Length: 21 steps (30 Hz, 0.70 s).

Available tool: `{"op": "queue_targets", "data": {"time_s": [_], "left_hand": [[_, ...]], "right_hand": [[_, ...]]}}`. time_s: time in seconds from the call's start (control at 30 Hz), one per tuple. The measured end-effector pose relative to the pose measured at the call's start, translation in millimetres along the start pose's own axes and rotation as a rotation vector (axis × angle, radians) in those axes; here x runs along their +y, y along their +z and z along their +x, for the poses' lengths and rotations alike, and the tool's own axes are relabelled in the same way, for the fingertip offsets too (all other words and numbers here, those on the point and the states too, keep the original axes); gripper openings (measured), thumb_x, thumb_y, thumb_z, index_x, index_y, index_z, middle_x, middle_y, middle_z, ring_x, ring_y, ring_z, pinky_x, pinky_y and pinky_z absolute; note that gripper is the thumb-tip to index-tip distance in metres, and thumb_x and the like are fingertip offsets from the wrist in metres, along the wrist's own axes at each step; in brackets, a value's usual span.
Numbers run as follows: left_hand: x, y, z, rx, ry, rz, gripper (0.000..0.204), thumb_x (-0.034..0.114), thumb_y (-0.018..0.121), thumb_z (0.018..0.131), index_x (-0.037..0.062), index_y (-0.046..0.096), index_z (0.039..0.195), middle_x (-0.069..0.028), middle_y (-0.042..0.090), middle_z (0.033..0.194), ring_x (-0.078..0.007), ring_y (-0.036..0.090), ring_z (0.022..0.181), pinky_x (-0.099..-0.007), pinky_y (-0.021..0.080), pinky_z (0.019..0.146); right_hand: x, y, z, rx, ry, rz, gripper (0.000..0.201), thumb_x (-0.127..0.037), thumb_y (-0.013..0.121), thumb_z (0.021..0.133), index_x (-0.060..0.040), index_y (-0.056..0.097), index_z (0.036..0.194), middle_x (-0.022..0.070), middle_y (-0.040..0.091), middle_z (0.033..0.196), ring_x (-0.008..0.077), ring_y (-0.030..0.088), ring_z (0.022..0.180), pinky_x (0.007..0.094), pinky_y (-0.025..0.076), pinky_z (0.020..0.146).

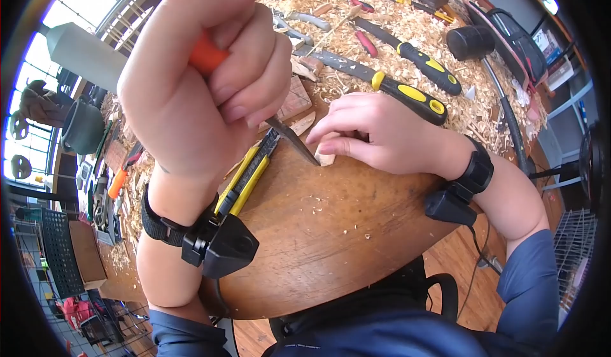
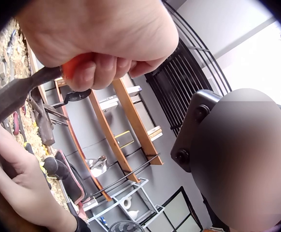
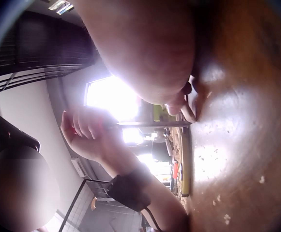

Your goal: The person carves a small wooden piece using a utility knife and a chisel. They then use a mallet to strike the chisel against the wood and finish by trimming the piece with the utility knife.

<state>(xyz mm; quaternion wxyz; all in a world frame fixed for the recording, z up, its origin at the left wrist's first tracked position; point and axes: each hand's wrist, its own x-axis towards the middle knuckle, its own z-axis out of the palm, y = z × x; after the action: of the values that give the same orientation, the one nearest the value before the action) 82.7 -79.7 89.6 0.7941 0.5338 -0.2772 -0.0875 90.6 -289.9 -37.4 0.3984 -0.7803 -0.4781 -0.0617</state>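
My left hand grips the orange handle of a chisel in a fist, raised over the table. Its dark steel blade slants down, the tip right at a small pale piece of wood. That piece rests on the brown wooden tabletop, pinched between the thumb and fingers of my right hand. In the left wrist view the chisel blade spans the left edge above my right hand. The right wrist view shows the blade meeting the tabletop beside my right fingertips.
A yellow-and-black utility knife lies just left of the work. Behind it, wood shavings cover the table, with two black-and-yellow-handled files, a black rubber mallet and several other tools. An orange-handled tool lies at the left.
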Motion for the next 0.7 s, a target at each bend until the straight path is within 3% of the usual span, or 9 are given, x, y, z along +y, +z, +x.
{"op": "queue_targets", "data": {"time_s": [0.07, 0.17, 0.23, 0.27, 0.3, 0.37, 0.7], "left_hand": [[5.4, 5.1, 1.2, 0.031, -0.039, 0.096, 0.035, 0.019, 0.046, 0.109, 0.0154, 0.04, 0.075, 0.0047, 0.033, 0.052, -0.0072, 0.024, 0.039, -0.0256, 0.023, 0.038], [5.2, 2.0, 0.8, 0.063, -0.07, 0.188, 0.036, 0.019, 0.047, 0.11, 0.0156, 0.04, 0.074, 0.0045, 0.033, 0.052, -0.0073, 0.024, 0.039, -0.0259, 0.023, 0.038], [-5.3, -10.8, -0.2, 0.072, 0.003, -0.081, 0.037, 0.02, 0.049, 0.109, 0.0155, 0.041, 0.074, 0.0043, 0.033, 0.052, -0.0076, 0.025, 0.039, -0.026, 0.023, 0.038], [-5.7, -11.5, -1.2, 0.073, 0.007, -0.084, 0.037, 0.02, 0.049, 0.109, 0.0155, 0.041, 0.074, 0.0043, 0.033, 0.052, -0.0076, 0.025, 0.039, -0.026, 0.023, 0.038], [-5.3, -10.0, -1.8, 0.109, -0.002, -0.096, 0.037, 0.02, 0.05, 0.109, 0.0154, 0.041, 0.073, 0.0043, 0.033, 0.052, -0.0076, 0.026, 0.039, -0.026, 0.023, 0.038], [-5.5, -10.2, -1.6, 0.145, -0.009, -0.107, 0.038, 0.02, 0.051, 0.109, 0.0153, 0.041, 0.073, 0.0042, 0.033, 0.052, -0.0076, 0.026, 0.039, -0.026, 0.024, 0.038], [-1.7, -14.8, -0.7, 0.144, 0.008, -0.038, 0.036, 0.018, 0.052, 0.107, 0.0143, 0.042, 0.072, 0.0044, 0.033, 0.052, -0.0076, 0.027, 0.04, -0.026, 0.024, 0.039]], "right_hand": [[-11.2, -12.9, 1.9, -0.092, 0.194, 0.157, 0.016, -0.017, 0.079, 0.097, -0.0082, 0.079, 0.11, 0.0068, 0.072, 0.095, 0.0215, 0.065, 0.077, 0.0342, 0.053, 0.072], [-9.9, -15.8, 1.5, -0.09, 0.116, 0.104, 0.017, -0.015, 0.084, 0.093, -0.007, 0.081, 0.108, 0.0046, 0.071, 0.093, 0.015, 0.062, 0.07, 0.0296, 0.05, 0.065], [-10.1, -15.2, 1.1, -0.082, 0.127, 0.116, 0.017, -0.015, 0.085, 0.092, -0.0066, 0.082, 0.107, 0.004, 0.07, 0.092, 0.0138, 0.062, 0.069, 0.0288, 0.05, 0.063], [-10.9, -14.7, 0.7, -0.07, 0.14, 0.133, 0.017, -0.015, 0.086, 0.091, -0.0062, 0.082, 0.106, 0.0033, 0.07, 0.091, 0.0126, 0.062, 0.069, 0.028, 0.049, 0.062], [-12.6, -15.5, 1.0, -0.073, 0.139, 0.131, 0.017, -0.015, 0.086, 0.091, -0.0062, 0.082, 0.106, 0.0033, 0.07, 0.091, 0.0126, 0.062, 0.069, 0.028, 0.049, 0.062], [-16.3, -17.4, 1.9, -0.055, 0.173, 0.107, 0.016, -0.021, 0.084, 0.092, -0.0063, 0.083, 0.098, 0.0053, 0.069, 0.086, 0.0208, 0.068, 0.072, 0.0338, 0.053, 0.066], [-13.9, -15.9, 0.0, -0.077, 0.2, 0.108, 0.017, -0.022, 0.085, 0.093, -0.0071, 0.085, 0.1, 0.0057, 0.069, 0.094, 0.0182, 0.067, 0.069, 0.0333, 0.053, 0.065]]}}
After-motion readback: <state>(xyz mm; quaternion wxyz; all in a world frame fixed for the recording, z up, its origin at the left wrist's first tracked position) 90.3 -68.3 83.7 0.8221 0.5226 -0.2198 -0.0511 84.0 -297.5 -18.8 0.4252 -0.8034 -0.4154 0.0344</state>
